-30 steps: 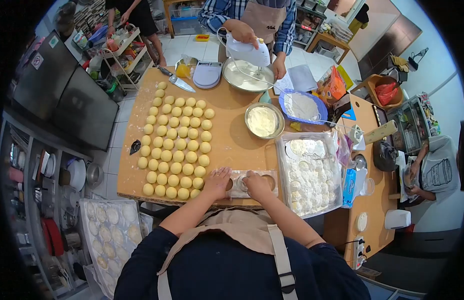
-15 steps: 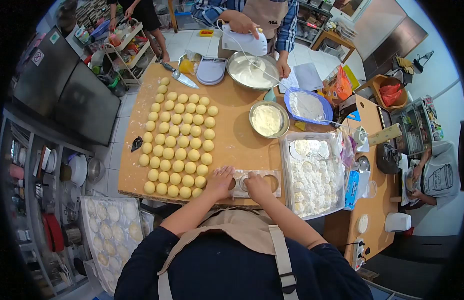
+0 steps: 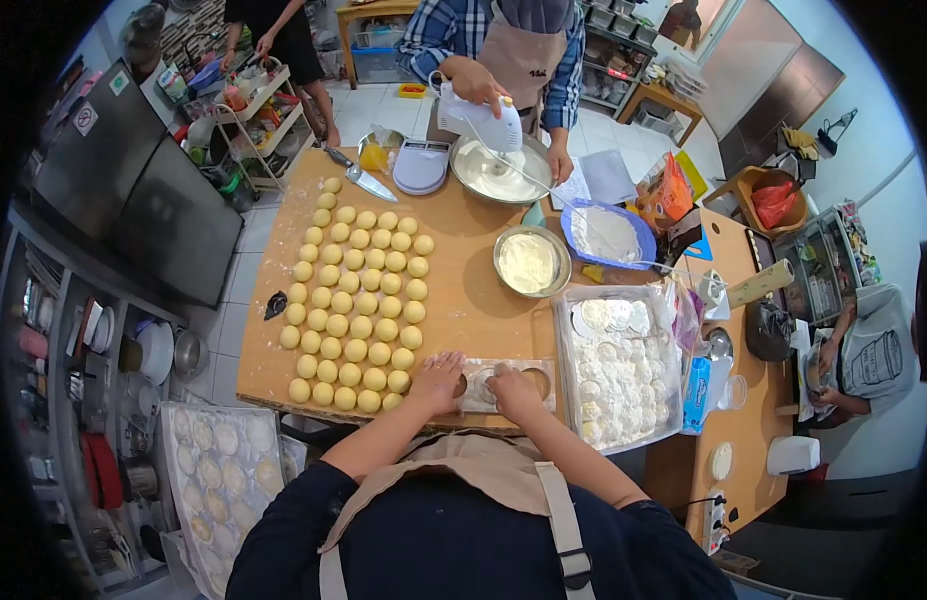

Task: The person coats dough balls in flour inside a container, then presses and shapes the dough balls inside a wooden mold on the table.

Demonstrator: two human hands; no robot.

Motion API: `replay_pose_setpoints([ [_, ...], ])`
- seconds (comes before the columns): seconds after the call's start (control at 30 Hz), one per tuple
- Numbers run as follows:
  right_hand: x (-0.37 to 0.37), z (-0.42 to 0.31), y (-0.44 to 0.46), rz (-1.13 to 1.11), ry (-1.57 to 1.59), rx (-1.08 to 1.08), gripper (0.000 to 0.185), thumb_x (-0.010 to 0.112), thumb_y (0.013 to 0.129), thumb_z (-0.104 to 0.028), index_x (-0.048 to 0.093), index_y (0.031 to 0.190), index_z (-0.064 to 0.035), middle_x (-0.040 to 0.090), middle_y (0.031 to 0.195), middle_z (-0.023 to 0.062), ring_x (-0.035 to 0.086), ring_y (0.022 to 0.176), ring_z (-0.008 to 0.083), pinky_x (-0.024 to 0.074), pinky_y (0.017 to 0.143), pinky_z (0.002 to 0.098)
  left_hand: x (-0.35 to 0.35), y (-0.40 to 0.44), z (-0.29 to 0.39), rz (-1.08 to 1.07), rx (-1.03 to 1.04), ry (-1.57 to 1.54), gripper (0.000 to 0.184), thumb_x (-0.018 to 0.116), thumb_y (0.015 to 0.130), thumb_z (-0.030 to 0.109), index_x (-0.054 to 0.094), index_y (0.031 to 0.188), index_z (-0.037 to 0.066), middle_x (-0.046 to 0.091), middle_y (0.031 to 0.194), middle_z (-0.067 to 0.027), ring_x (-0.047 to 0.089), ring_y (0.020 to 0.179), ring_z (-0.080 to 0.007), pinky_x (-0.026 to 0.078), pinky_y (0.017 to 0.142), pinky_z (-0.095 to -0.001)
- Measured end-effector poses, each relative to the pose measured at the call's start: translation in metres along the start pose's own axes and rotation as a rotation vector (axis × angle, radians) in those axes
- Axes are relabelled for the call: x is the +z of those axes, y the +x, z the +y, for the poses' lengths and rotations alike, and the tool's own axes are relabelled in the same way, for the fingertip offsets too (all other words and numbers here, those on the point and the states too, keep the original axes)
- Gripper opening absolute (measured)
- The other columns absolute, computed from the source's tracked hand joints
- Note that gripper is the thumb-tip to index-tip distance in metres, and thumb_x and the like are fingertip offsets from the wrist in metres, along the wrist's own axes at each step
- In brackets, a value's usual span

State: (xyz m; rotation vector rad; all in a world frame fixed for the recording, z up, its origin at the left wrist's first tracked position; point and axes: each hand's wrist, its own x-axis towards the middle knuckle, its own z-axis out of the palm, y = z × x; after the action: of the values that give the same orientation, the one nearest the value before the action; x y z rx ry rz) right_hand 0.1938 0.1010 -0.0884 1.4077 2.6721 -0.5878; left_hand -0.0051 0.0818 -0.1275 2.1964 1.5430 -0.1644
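Note:
A flat wooden mould with round hollows lies at the table's near edge. My left hand rests on its left end, fingers stretched forward. My right hand has its fingers curled down at the middle hollow, touching a pale, floury round that sits there. Whether the fingertips pinch anything is hidden. The right-end hollow shows bare wood. Rows of yellow dough balls stand just left of my left hand. Right of the mould is a clear tray of flour-covered rounds.
Across the table a co-worker holds a hand mixer in a large metal bowl. Nearby are a bowl of pale yellow powder, a blue flour basin, a scale and a knife. Another tray stands lower left.
The view has tilted slightly, so the table sits lower in frame. My right fingers have shifted a little at the middle hollow. My left hand stays on the mould's end.

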Motion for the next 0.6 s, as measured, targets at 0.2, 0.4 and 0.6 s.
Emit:
replay_pose_setpoints([
  [0.2, 0.011, 0.003, 0.002, 0.070, 0.009, -0.033, 0.015, 0.059, 0.074, -0.001, 0.067, 0.086, -0.0058, 0.056, 0.097, 0.0167, 0.062, 0.090, 0.0347, 0.0526, 0.076, 0.0454, -0.004, -0.001, 0.001, -0.020, -0.002, -0.035, 0.107, 0.082, 0.064, 0.037, 0.025, 0.148, 0.005, 0.026, 0.155, -0.0102, 0.025, 0.143, -0.0256, 0.021, 0.117, -0.0454],
  [0.4, 0.006, -0.001, 0.003, 0.042, 0.006, -0.016, 0.013, 0.058, 0.076, -0.002, 0.066, 0.085, -0.0060, 0.056, 0.099, 0.0164, 0.062, 0.091, 0.0342, 0.0528, 0.075, 0.0452, 0.006, 0.001, -0.003, 0.035, 0.012, -0.028, 0.104, 0.081, 0.066, 0.033, 0.025, 0.148, 0.005, 0.026, 0.155, -0.0105, 0.025, 0.143, -0.0256, 0.019, 0.117, -0.0455],
  [0.6, 0.009, 0.002, 0.005, 0.049, -0.016, -0.022, 0.012, 0.058, 0.077, -0.004, 0.066, 0.086, -0.0062, 0.056, 0.099, 0.0158, 0.062, 0.091, 0.0340, 0.0528, 0.075, 0.0444, 0.000, 0.000, 0.000, -0.011, 0.004, -0.032, 0.100, 0.079, 0.067, 0.030, 0.026, 0.148, 0.005, 0.027, 0.155, -0.0109, 0.025, 0.143, -0.0263, 0.020, 0.117, -0.0455],
])
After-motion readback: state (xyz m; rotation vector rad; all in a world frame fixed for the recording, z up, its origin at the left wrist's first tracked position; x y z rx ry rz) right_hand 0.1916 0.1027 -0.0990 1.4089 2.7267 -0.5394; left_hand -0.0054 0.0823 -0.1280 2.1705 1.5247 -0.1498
